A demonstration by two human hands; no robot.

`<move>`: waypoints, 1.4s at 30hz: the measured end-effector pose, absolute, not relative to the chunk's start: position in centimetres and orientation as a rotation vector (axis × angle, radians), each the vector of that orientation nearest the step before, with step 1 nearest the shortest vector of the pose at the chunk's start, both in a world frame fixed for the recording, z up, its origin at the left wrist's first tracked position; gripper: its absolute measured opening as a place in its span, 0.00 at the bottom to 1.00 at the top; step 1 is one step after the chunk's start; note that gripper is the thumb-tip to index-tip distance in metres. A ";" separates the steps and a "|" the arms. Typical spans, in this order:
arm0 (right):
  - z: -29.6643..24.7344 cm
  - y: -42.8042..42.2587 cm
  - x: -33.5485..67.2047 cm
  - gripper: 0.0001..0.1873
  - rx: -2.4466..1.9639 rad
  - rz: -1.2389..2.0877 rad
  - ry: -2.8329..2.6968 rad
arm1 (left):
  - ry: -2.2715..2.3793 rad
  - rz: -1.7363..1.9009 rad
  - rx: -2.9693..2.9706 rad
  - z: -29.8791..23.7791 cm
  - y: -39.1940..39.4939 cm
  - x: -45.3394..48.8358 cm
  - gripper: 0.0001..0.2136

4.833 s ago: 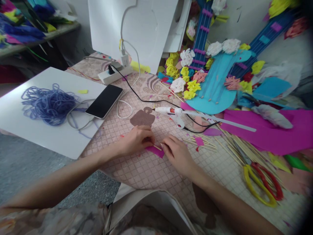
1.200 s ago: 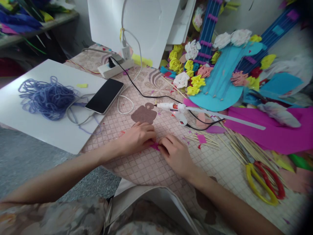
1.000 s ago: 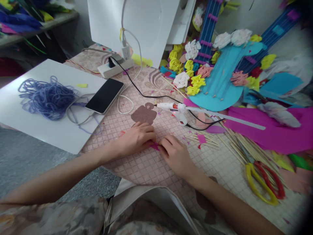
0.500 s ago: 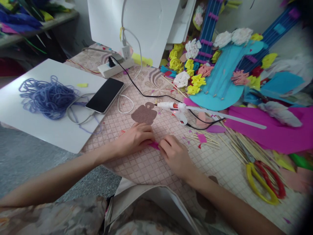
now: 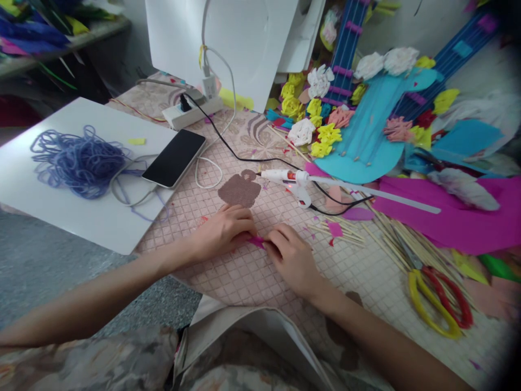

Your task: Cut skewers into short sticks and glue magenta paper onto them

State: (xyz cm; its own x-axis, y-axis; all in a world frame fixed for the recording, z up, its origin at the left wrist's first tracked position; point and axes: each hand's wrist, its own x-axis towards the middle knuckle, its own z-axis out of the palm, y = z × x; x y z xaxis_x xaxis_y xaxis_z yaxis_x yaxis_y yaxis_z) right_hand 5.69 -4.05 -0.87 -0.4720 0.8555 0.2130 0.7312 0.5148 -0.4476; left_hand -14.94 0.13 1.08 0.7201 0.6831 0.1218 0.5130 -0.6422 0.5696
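Note:
My left hand [image 5: 223,231] and my right hand [image 5: 291,255] meet on the patterned tablecloth [image 5: 252,277], fingers pinched together on a small magenta paper piece [image 5: 256,241]. Only a sliver of the paper shows between the fingertips. Just beyond the hands lie a brown stain-like patch [image 5: 240,190] and a white glue gun [image 5: 291,182] with its black cord.
A white board [image 5: 61,212] at the left carries purple yarn [image 5: 77,160] and a phone [image 5: 174,158]. Wooden skewers [image 5: 391,239] and yellow and red scissors [image 5: 439,304] lie at the right. Magenta paper [image 5: 456,222], a blue paper guitar [image 5: 366,136] with paper flowers and a power strip [image 5: 189,111] crowd the back.
Since the oldest frame the magenta paper has been rolled or folded smaller and is now mostly hidden between the fingers. In the last second the hands barely moved.

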 end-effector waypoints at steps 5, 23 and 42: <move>-1.1 -4.2 5.7 0.09 -1.291 0.419 -2.345 | 0.914 0.479 2.407 1.0 0.0 -14.9 0.05; -0.6 -3.8 5.4 0.06 -1.354 0.357 -2.372 | 0.861 0.326 2.730 1.2 0.6 -13.6 0.10; -1.2 -4.1 5.5 0.11 -1.286 0.178 -2.431 | 0.762 0.292 2.773 1.6 0.6 -14.3 0.10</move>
